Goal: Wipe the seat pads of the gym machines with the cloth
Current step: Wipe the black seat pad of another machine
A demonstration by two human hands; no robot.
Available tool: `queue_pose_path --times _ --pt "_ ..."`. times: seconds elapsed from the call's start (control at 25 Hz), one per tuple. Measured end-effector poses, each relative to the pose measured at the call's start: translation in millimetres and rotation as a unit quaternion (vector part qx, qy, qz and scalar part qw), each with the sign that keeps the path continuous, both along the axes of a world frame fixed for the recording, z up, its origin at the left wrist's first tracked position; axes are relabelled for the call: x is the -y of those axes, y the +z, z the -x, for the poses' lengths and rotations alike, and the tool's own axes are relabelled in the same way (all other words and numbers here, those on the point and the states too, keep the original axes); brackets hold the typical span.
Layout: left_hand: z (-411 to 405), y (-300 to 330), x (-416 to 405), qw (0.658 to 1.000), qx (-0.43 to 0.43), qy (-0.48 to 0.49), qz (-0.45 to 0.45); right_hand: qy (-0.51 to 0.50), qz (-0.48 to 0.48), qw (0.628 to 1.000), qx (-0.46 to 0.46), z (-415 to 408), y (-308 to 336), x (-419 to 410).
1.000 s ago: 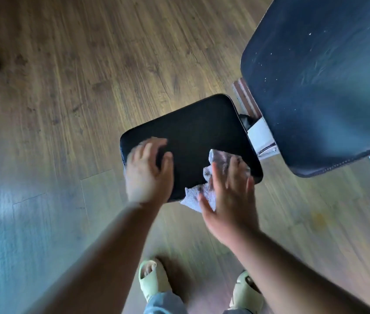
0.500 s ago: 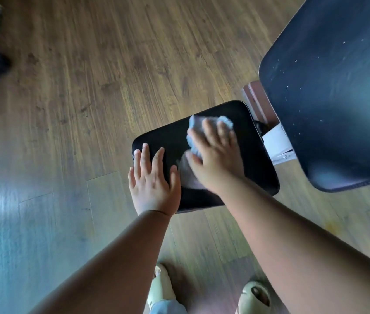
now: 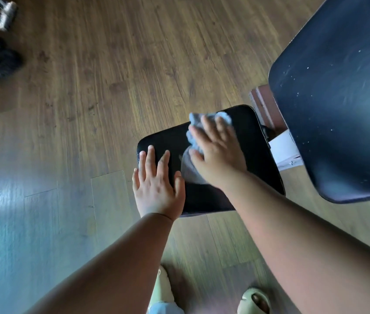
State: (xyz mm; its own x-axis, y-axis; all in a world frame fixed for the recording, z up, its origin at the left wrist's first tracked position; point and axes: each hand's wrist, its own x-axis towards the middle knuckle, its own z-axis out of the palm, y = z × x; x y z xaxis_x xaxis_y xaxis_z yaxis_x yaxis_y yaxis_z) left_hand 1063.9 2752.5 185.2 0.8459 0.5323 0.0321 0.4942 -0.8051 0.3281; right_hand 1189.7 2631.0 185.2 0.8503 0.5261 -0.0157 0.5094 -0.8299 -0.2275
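A wood-plank floor [image 3: 116,71] fills the view, with a pale glare at the lower left. Low over it sits a small black seat pad [image 3: 256,159], and just to its right, higher and closer to the camera, hangs a larger dark back pad [image 3: 338,105] speckled with pale dust. A bit of white and red frame [image 3: 281,146] shows between the two.

The left hand [image 3: 156,189] lies flat on the near left corner of the seat pad, fingers straight and spread, gripping nothing; it seems to be steadying the pad. The right hand [image 3: 218,152] presses a bunched pale cloth [image 3: 193,134] against the middle of the seat pad. Its fingers lie stretched over the cloth rather than curled round it, and folds of cloth stick out past the fingertips and below the palm. The hand is slightly blurred.

The step in hand is judged to be wiping the seat pad, with the cloth now working the centre and far side. The right edge and the near strip by the left hand look untouched by the cloth at this moment, so the next pass probably needs a sweep toward those edges, with the left hand lifting clear of its corner. The dusty back pad is likely due afterward.

Green slippers [image 3: 254,300] show at the bottom edge.
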Motion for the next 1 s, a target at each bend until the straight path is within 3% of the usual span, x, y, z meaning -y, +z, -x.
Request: queue_pose_path --times 0.12,0.24,0.4,0.52,0.64,0.68,0.8,0.84,0.88,1.0 --pt "0.7 0.0 0.1 1.0 -0.004 -0.005 -0.004 0.101 -0.004 0.994 0.034 19.9 -4.4 57.9" --pt "0.3 1.0 -0.1 1.0 -0.03 -0.002 -0.002 0.024 0.018 0.999 0.026 1.5 -4.2 83.4" --pt "-1.7 10.7 -0.6 0.999 -0.021 -0.013 0.042 -0.127 0.028 0.991 -0.004 -7.9 2.3 38.6" --pt "11.3 11.2 -21.9 0.982 0.039 0.073 0.169 -0.028 0.033 0.999 0.008 28.1 3.4 15.3" --pt "42.8 2.5 -51.3 0.908 0.029 0.183 0.377 0.059 0.041 0.997 -0.014 49.6 2.7 1.6" --pt "55.6 0.7 -54.9 0.895 0.021 0.169 0.412 0.033 0.043 0.998 -0.02 45.8 6.1 -13.4" --pt "75.8 -0.6 -60.5 0.899 0.01 0.108 0.425 -0.098 0.034 0.994 -0.038 36.3 8.9 -81.3" --pt "76.5 -0.5 -64.2 0.899 0.008 0.097 0.427 -0.101 0.026 0.994 -0.043 40.2 10.1 -101.7" --pt "75.0 -1.2 -68.6 0.899 0.001 0.087 0.43 -0.073 0.014 0.996 -0.041 46.4 9.6 -112.8" --pt "69.2 -5.4 -81.5 0.896 -0.016 0.053 0.441 0.139 -0.003 0.99 -0.025 69.8 6.5 -82.2"
